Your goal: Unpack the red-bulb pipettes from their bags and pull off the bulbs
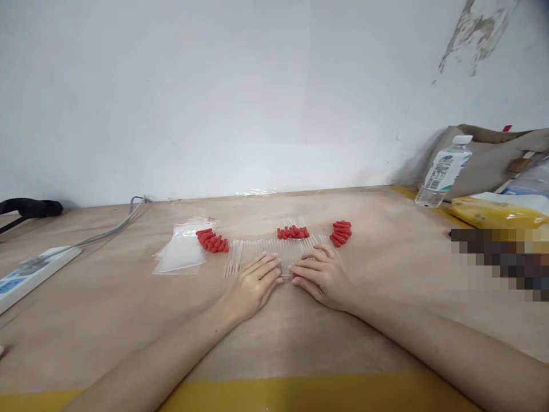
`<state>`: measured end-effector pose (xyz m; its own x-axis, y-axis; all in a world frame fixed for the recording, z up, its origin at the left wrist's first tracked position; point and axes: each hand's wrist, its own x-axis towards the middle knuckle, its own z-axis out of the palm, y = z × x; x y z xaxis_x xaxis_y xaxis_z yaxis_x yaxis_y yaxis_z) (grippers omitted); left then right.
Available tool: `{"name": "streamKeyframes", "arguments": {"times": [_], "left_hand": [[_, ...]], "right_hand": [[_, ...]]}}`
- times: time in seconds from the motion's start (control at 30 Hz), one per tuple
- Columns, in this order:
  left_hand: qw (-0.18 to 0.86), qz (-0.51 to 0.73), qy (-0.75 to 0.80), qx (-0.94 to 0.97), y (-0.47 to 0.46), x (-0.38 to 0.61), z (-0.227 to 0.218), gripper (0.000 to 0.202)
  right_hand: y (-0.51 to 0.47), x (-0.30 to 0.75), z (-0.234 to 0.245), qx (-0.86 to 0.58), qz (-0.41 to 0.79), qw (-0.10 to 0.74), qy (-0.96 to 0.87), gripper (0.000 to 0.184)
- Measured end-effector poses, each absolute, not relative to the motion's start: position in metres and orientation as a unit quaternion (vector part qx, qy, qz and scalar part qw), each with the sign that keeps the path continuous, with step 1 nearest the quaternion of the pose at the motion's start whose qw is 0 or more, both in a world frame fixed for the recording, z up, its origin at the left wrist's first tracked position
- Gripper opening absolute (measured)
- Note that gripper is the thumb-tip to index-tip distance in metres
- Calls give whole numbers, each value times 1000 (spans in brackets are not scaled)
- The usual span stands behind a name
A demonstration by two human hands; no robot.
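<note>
A row of thin clear tubes (261, 252) lies side by side on the brown table (107, 320). My left hand (253, 286) rests flat on the tubes' near ends, fingers stretched out. Beside it, my right hand (321, 274) also lies on the tubes with fingers extended; a bit of red shows under its fingertips. Small red caps sit in three heaps: one at the left (212, 240) by a stack of clear plastic bags (182, 252), one in the middle (292, 232), one at the right (341, 232).
A white power strip (30, 272) with a grey cable lies at the left edge. A water bottle (444, 171), a brown bag (493, 154) and a yellow packet (493, 212) stand at the right. A white wall runs behind the table.
</note>
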<state>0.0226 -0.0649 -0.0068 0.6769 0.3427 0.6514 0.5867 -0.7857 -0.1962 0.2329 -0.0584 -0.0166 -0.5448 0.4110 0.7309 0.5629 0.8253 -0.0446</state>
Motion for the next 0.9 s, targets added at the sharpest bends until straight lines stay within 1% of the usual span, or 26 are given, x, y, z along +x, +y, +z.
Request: {"name": "streamKeyframes", "arguments": {"times": [0.17,0.43,0.6,0.9], "left_hand": [[208,-310,-235,-897,-67,25,-5,21],[214,-322,-212,-898,-69,27,-5,11],[191,-318,-217,-903,-69,26,-7,9],[133,-320,-219,-912,-69,14,-9,13]], "right_hand": [[-58,232,-18,-264,-98,403,-871,14],[-60,231,-16,-237,-99,388,-885,14],[-59,234,-18,-201,-81,372,-902,15],[-58,240,-21,-176,-108,416,-885,19]]}}
